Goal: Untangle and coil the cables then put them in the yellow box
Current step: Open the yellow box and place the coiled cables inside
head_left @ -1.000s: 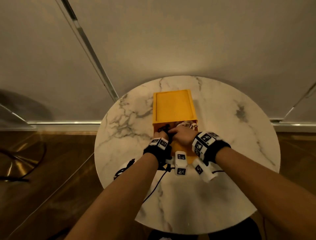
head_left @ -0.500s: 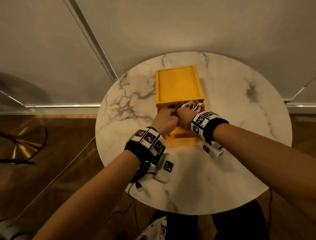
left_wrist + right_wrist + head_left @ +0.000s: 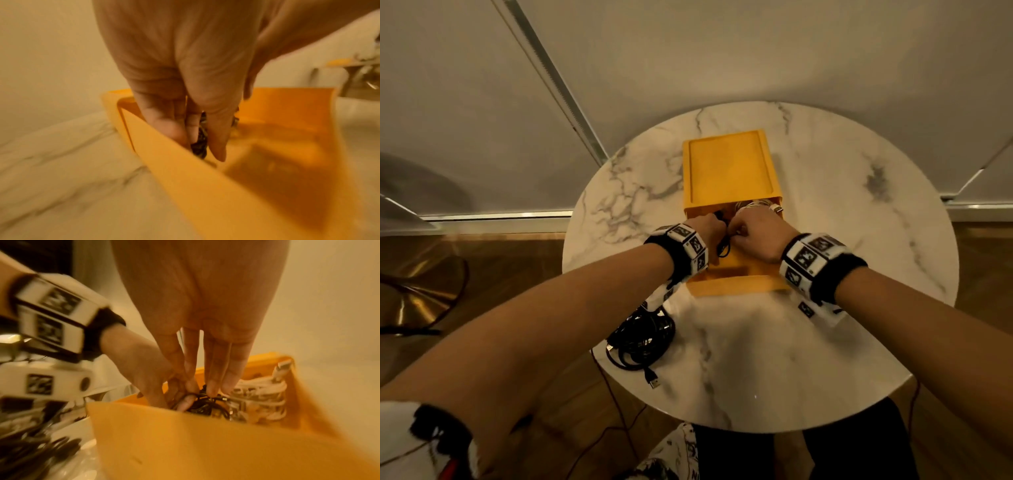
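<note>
The yellow box (image 3: pixel 726 168) stands on the round marble table (image 3: pixel 842 342), its open front (image 3: pixel 185 434) towards me. Both hands reach into that opening. My left hand (image 3: pixel 709 228) pinches a coiled black cable (image 3: pixel 200 142) between its fingers, just inside the box's left wall (image 3: pixel 156 146). My right hand (image 3: pixel 753 231) grips the same black coil (image 3: pixel 205 404) from above. A coiled white cable (image 3: pixel 265 397) lies inside the box at the right, its plug (image 3: pixel 776 208) showing at the edge.
A bundle of black cables (image 3: pixel 642 337) with a USB plug (image 3: pixel 654 381) lies on the table's near left, under my left forearm. Thin wires hang off the table edge to the wooden floor. A brass stand base (image 3: pixel 410 305) is at the far left.
Both hands have pushed further into the box with the black coil. The view has shifted, and the black bundle on the near left of the table now shows.
</note>
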The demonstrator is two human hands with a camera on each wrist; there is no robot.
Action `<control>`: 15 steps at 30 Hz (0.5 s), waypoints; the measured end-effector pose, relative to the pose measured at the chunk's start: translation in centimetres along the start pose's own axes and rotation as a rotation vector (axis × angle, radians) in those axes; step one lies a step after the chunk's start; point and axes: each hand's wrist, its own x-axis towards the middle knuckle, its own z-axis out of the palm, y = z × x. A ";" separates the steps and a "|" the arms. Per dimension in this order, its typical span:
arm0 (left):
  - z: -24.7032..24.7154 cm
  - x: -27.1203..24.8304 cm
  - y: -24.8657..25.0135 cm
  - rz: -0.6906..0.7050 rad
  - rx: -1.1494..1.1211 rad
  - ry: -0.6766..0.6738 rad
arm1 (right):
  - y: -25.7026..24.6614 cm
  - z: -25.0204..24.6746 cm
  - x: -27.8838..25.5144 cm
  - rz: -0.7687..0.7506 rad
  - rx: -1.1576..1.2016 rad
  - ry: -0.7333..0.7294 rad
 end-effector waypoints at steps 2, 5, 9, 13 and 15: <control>0.6 0.3 0.2 0.026 0.066 0.058 | 0.0 -0.1 -2.1 -0.022 -0.008 0.014; 0.6 0.5 0.4 0.054 0.164 0.119 | 0.1 0.6 -4.8 0.002 -0.090 -0.141; 0.0 1.1 0.1 0.044 0.287 0.149 | 0.9 1.5 -6.1 0.013 -0.045 -0.147; -0.6 1.9 -0.3 -0.019 0.370 0.149 | 1.2 2.0 -6.4 0.017 -0.029 -0.100; -0.6 2.2 -0.4 -0.042 0.375 0.137 | 1.2 2.3 -6.3 0.018 -0.011 -0.092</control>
